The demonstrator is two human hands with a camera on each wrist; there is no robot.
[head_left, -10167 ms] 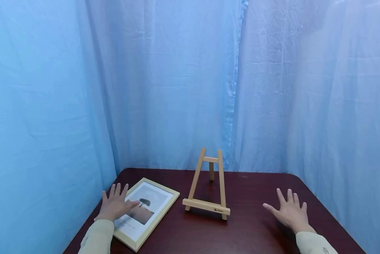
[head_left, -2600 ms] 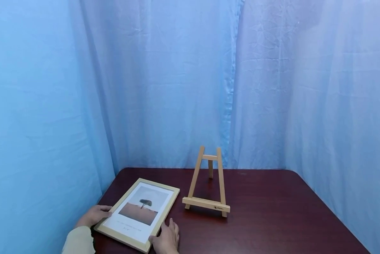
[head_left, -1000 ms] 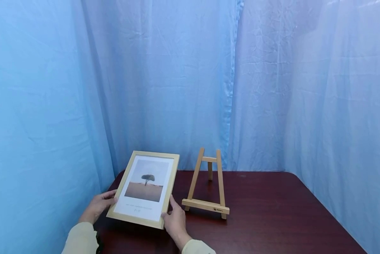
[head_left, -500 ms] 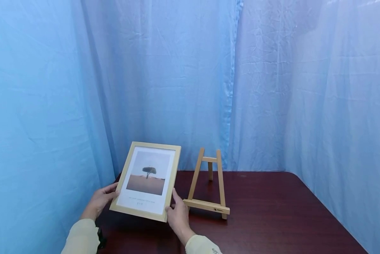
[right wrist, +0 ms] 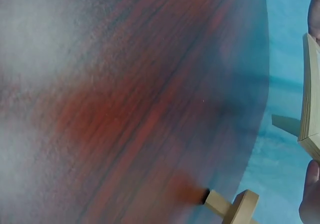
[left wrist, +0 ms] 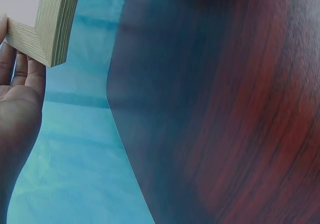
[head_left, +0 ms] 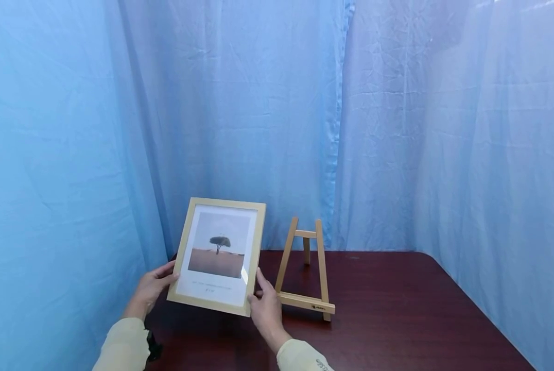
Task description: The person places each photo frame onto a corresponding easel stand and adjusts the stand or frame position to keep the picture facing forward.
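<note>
A picture frame (head_left: 218, 256) with a pale wood border and a print of a lone tree is held up above the table, tilted back slightly. My left hand (head_left: 153, 288) grips its left edge low down, thumb in front and fingers behind; the left wrist view shows the fingers (left wrist: 20, 69) under the frame's corner (left wrist: 47, 39). My right hand (head_left: 266, 307) grips the lower right edge, thumb on the front. Just right of that hand stands a small wooden easel (head_left: 324, 268), its ledge (head_left: 307, 302) partly hidden behind the hand. The easel holds nothing.
The dark red-brown table (head_left: 397, 309) has rounded far corners. Blue curtains (head_left: 267, 103) hang behind it and on both sides. A black device (head_left: 154, 346) sits at the left wrist.
Both hands first lay spread apart, then took the frame by its sides. They have lifted it off the table, tipped it more upright and moved it slightly right. The easel stays put.
</note>
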